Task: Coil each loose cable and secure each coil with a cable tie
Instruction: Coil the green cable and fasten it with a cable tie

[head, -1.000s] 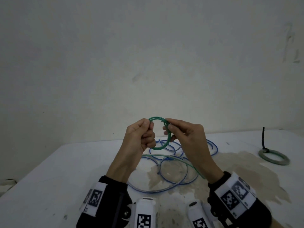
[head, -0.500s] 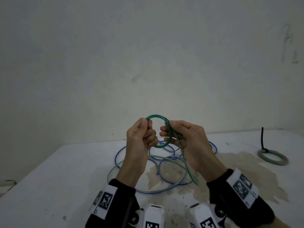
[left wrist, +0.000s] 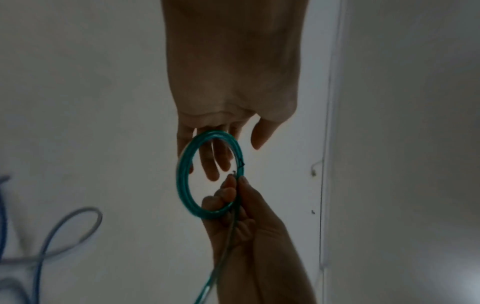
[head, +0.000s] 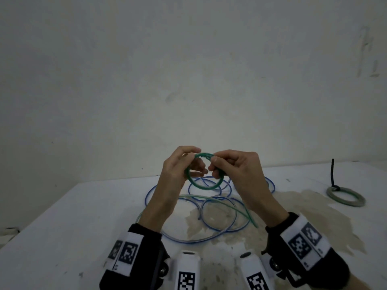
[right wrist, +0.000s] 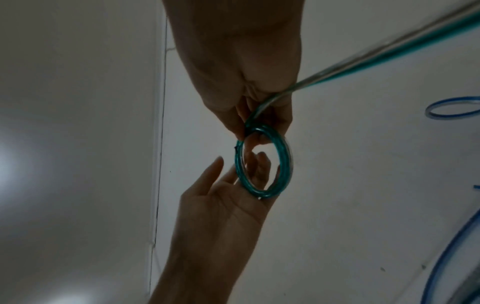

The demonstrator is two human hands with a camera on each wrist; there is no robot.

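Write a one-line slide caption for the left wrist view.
Green cable coil held between the left hand above and right hand below, its loose tail trailing down past the right hand.

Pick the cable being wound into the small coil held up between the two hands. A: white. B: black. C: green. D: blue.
C: both hands hold a green coil above the table, while the blue cable lies loose below.

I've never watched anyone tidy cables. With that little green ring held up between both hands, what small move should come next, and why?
Probably lay one more turn onto the green coil. The right hand pinches it where a loose green tail runs down to the table, so cable is left to wind. The left hand steadies the other side.
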